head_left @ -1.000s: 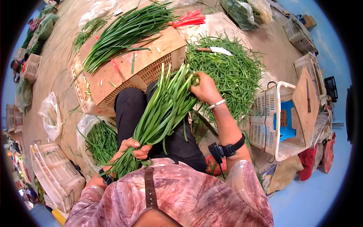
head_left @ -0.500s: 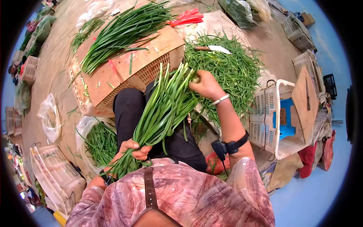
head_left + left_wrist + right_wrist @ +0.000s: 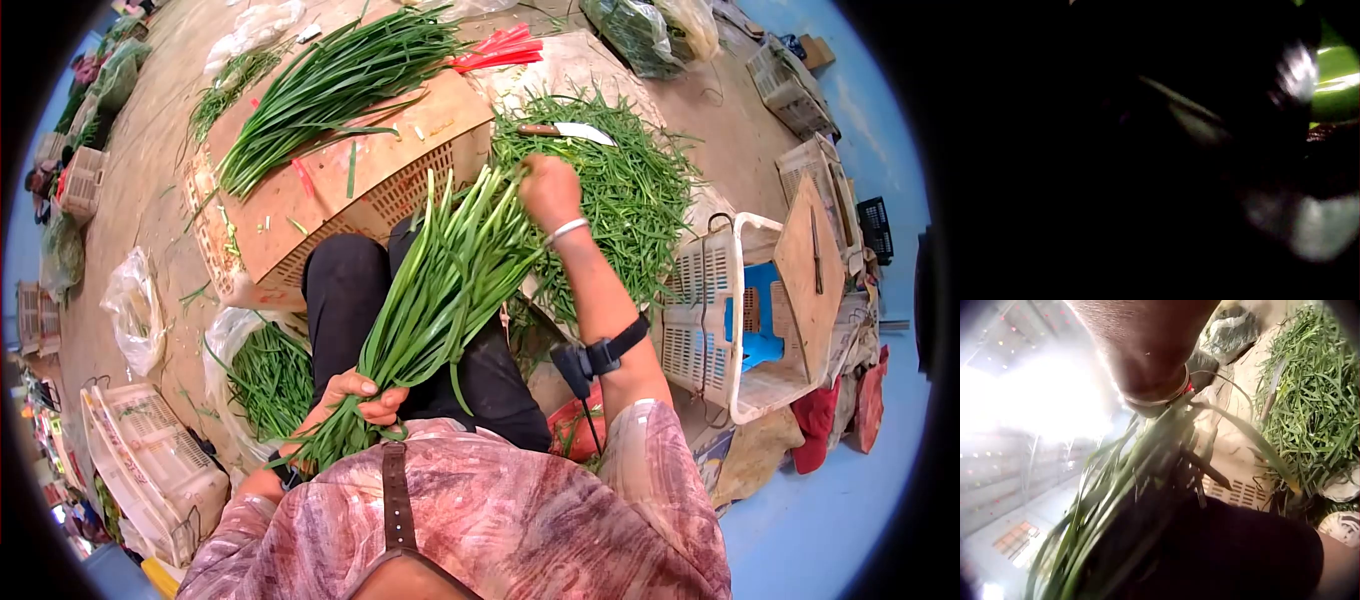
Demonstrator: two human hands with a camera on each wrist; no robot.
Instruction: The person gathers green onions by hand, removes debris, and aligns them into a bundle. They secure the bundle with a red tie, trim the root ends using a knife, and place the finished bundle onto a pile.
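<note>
Low in the head view, the left hand (image 3: 368, 398) grips a bunch of long green leaves (image 3: 430, 290) near its leafy end, with pale stalk ends fanned upward over the dark-trousered lap. Beside the stalk tops on the right, the right hand (image 3: 552, 193) has its fingers curled, pinching green strands at the bunch's edge. In the right wrist view the right hand (image 3: 1147, 362) is above the bunch (image 3: 1116, 487), and a loose leaf (image 3: 1254, 434) arches away from it; its fingertips are hidden. The left wrist view is mostly dark, with a bit of green leaf (image 3: 1338, 81).
A board (image 3: 370, 165) on a crate bears more long leaves (image 3: 330, 90) and red strips (image 3: 500, 48). A knife (image 3: 575, 132) lies on a heap of cut greens (image 3: 610, 210). White crates (image 3: 735, 300) (image 3: 155, 460) stand on both sides; a plastic bag (image 3: 240, 350) holds greens.
The right hand has moved up and slightly right, from beside the upper stalks toward the heap, and its fingers are more curled. The left hand keeps its grip on the bunch.
</note>
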